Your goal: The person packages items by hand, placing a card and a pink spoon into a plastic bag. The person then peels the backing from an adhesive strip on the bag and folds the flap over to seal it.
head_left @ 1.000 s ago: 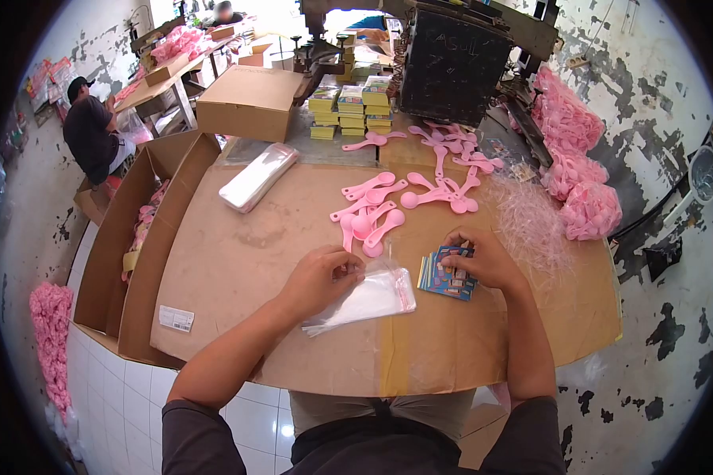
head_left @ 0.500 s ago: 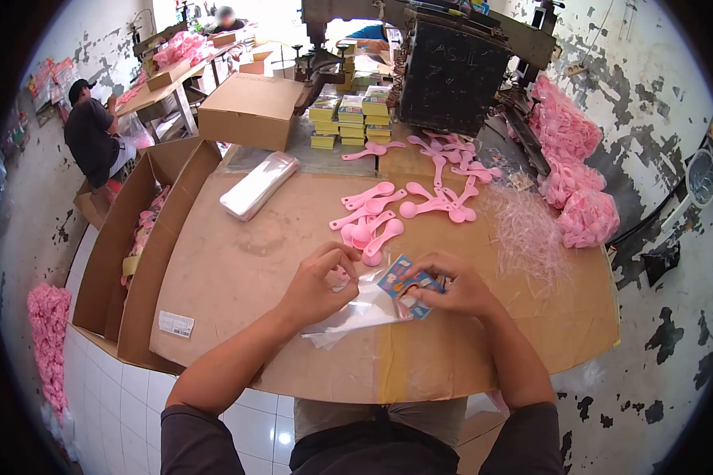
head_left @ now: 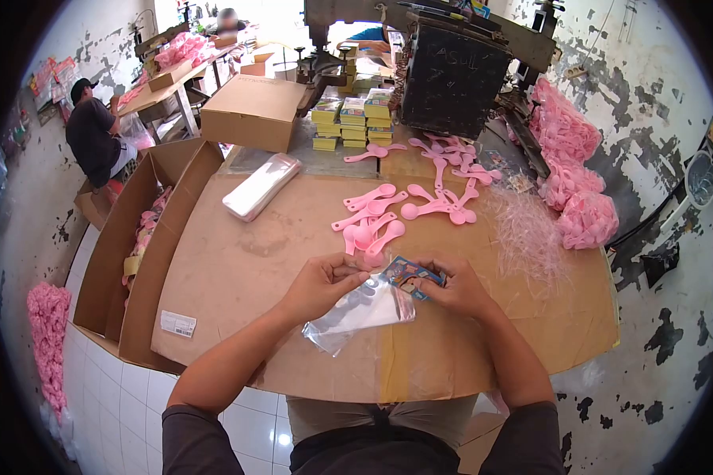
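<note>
My right hand [head_left: 455, 286] pinches a small blue printed card [head_left: 408, 277], tilted over the cardboard surface. Left of it, my left hand [head_left: 329, 283] has thumb and fingertips pressed together at the upper edge of a clear plastic bag [head_left: 360, 317]. The bag lies beneath and between both hands, its lower end reaching toward my body. Just beyond the fingertips is a loose pile of pink measuring spoons [head_left: 364, 229]. More pink spoons [head_left: 440, 204] lie farther right.
A stack of clear bags [head_left: 261, 188] lies at the left. Behind are card stacks [head_left: 352, 123], a closed carton [head_left: 253, 113] and a black machine box [head_left: 451, 83]. Plastic shreds [head_left: 527, 229] and pink bundles [head_left: 586, 218] sit right. An open carton [head_left: 146, 261] stands left; a co-worker [head_left: 93, 134] sits beyond.
The card has turned and shifted slightly left, up toward the bag's upper edge. My left fingers have moved right and closed at that edge; the bag lies flatter.
</note>
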### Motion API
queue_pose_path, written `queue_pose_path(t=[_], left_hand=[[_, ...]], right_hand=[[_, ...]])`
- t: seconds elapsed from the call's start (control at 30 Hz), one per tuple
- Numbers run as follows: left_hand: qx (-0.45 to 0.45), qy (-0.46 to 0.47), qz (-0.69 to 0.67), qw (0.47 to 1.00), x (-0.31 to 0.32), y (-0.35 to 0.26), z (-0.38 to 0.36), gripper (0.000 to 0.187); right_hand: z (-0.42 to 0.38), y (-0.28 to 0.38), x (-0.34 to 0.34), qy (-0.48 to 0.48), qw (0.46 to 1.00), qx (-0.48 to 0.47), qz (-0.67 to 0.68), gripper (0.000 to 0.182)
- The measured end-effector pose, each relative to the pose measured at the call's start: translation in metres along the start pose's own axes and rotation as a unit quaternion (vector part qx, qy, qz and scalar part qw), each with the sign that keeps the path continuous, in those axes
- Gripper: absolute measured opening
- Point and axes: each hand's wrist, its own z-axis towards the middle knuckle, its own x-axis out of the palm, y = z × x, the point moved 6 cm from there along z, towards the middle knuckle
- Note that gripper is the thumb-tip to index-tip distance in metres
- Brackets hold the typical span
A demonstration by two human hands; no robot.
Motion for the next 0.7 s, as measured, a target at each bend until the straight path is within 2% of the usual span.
queue_pose_path(t=[0.03,0.13,0.23,0.37,0.43,0.53,0.63,0.7], left_hand=[[-0.003,0.002,-0.005,1.000,0.001,0.001,0.000,0.025],[-0.020,0.010,-0.014,1.000,0.003,0.000,-0.001,0.025],[-0.037,0.019,-0.030,0.999,0.007,0.001,-0.003,0.025],[0.006,0.016,-0.020,1.000,0.006,0.002,-0.001,0.026],[-0.016,0.022,-0.023,0.999,0.007,0.003,-0.001,0.025],[-0.033,0.023,-0.014,0.999,0.010,-0.001,-0.004,0.024],[-0.026,0.021,-0.013,0.999,0.010,0.003,-0.003,0.022],[-0.024,0.019,-0.011,0.999,0.009,0.005,-0.004,0.021]], right_hand=[[0.000,0.001,-0.001,-0.013,1.000,-0.008,-0.021,0.045],[0.005,0.004,0.005,-0.066,0.972,-0.050,0.222,0.044],[0.004,0.014,0.005,-0.069,0.968,-0.044,0.239,0.041],[0.003,0.002,0.007,-0.045,0.993,-0.063,0.090,0.048],[0.001,0.008,0.008,-0.029,0.995,-0.100,0.010,0.049],[0.002,0.007,0.008,-0.010,0.993,-0.118,-0.028,0.050],[0.001,0.006,0.012,-0.052,0.994,-0.034,0.090,0.042],[0.001,0.010,0.012,-0.077,0.983,-0.029,0.166,0.040]])
